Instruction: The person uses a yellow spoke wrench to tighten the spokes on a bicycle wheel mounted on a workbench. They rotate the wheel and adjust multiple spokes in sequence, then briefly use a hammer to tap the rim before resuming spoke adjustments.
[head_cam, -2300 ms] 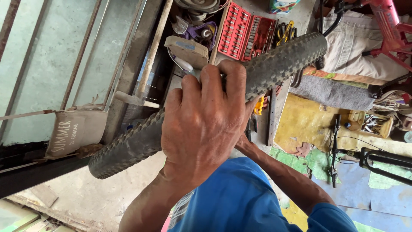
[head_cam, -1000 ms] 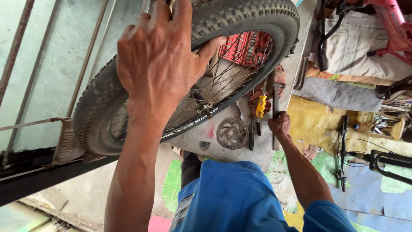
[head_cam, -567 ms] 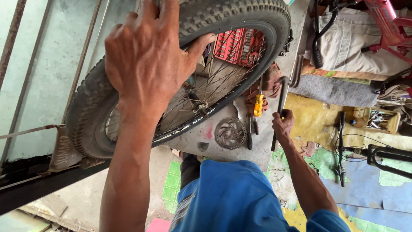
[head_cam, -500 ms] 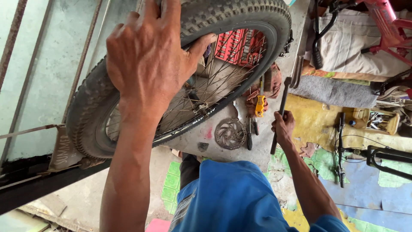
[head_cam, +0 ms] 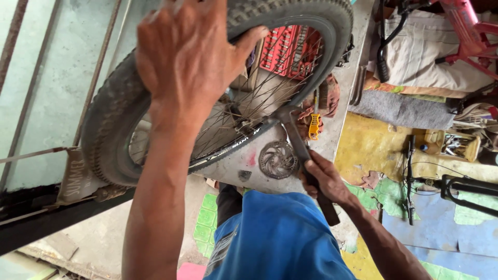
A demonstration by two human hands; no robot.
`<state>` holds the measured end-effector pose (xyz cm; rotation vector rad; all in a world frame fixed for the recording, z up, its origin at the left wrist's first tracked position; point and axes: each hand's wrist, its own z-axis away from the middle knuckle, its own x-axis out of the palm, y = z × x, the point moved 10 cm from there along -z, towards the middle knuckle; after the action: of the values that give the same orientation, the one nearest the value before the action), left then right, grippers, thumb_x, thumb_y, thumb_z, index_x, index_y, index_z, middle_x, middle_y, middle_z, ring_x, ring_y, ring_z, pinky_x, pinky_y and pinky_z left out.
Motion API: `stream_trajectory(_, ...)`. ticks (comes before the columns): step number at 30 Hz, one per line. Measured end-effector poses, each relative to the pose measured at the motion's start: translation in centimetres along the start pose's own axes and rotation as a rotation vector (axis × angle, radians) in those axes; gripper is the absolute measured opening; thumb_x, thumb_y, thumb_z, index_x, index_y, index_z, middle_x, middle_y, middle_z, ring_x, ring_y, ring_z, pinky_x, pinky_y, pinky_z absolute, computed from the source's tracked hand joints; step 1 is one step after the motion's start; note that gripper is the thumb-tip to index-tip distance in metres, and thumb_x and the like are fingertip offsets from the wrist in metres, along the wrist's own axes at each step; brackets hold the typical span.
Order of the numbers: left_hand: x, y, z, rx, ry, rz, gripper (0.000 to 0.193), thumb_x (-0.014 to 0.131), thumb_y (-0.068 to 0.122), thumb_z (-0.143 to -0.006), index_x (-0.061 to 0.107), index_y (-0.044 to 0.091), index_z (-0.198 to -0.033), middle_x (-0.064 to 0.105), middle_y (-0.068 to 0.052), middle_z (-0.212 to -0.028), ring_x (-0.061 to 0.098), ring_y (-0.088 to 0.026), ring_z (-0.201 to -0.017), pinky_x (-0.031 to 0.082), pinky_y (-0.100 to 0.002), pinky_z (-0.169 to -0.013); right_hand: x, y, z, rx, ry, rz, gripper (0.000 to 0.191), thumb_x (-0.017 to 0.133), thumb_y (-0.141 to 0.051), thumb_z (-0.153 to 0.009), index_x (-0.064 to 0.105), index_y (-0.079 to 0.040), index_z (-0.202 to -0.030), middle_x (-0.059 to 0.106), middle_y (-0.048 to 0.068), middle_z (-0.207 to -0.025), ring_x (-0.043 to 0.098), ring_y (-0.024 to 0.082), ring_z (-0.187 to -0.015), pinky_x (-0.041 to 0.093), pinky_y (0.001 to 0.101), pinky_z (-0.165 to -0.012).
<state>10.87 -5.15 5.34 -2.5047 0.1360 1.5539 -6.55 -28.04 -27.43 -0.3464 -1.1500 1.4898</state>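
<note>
A bicycle wheel [head_cam: 109, 135] with a knobby black tyre, dark rim and thin spokes is held up and tilted in front of me. My left hand [head_cam: 189, 57] grips the tyre at its top, fingers over the tread and thumb on the inner side. My right hand [head_cam: 324, 179] is shut on the handle of a hammer [head_cam: 298, 142], whose metal head points up toward the wheel's hub and lower rim. A round metal disc rotor [head_cam: 277, 159] lies on the concrete below the rim.
A red socket set tray [head_cam: 290, 49] shows through the spokes. A yellow-handled tool [head_cam: 314, 127] lies on the concrete. A red bicycle frame [head_cam: 467, 31] and folded cloth stand at the upper right. Black bike parts [head_cam: 456, 189] lie on the patterned floor. Metal bars run along the left wall.
The wheel was turned from edge-on to face-on and raised. My right hand picked up the hammer and brought its head up near the hub. My left hand stays on the tyre.
</note>
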Motion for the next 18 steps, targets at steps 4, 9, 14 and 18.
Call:
stream_trajectory(4,-1.7,1.4,0.7,0.096,0.270,-0.034,0.060,0.074,0.067,-0.097,0.065,0.010,-0.116,0.068,-0.011,-0.096,0.065,-0.027,-0.085,0.049,-0.048,-0.069,2.5,0.3,-0.8,0.029,-0.033,-0.024,0.032,0.046,-0.029,-0.107,0.049,-0.003,-0.125,0.056,0.008,-0.075,0.049,0.011,-0.047,0.044,0.0282,-0.039)
stream_trajectory(9,0.6,0.5,0.4,0.029,0.082,0.015,0.059,0.075,0.068,-0.100,0.070,0.010,-0.111,0.067,-0.012,-0.091,0.063,-0.030,-0.081,0.046,-0.050,-0.066,3.5,-0.5,-1.2,0.000,-0.031,-0.060,0.035,0.046,-0.032,-0.107,0.051,-0.003,-0.126,0.055,0.008,-0.074,0.047,0.011,-0.046,0.043,0.0280,-0.039)
stream_trajectory(14,-0.7,1.0,0.4,0.071,0.222,0.042,0.052,0.079,0.059,-0.095,0.070,0.011,-0.113,0.067,-0.010,-0.093,0.062,-0.028,-0.084,0.047,-0.049,-0.069,3.9,-0.9,-1.5,-0.027,-0.031,-0.018,0.037,0.046,-0.033,-0.106,0.054,-0.003,-0.126,0.056,0.008,-0.072,0.048,0.011,-0.044,0.043,0.0280,-0.038)
stream_trajectory(18,-0.1,0.7,0.1,0.061,0.154,0.049,0.054,0.080,0.061,-0.098,0.071,0.010,-0.110,0.067,-0.011,-0.088,0.062,-0.029,-0.081,0.048,-0.048,-0.071,4.0,-0.7,-1.8,-0.039,-0.010,-0.067,0.038,0.046,-0.034,-0.106,0.053,-0.004,-0.129,0.055,0.007,-0.072,0.047,0.010,-0.045,0.043,0.0273,-0.038)
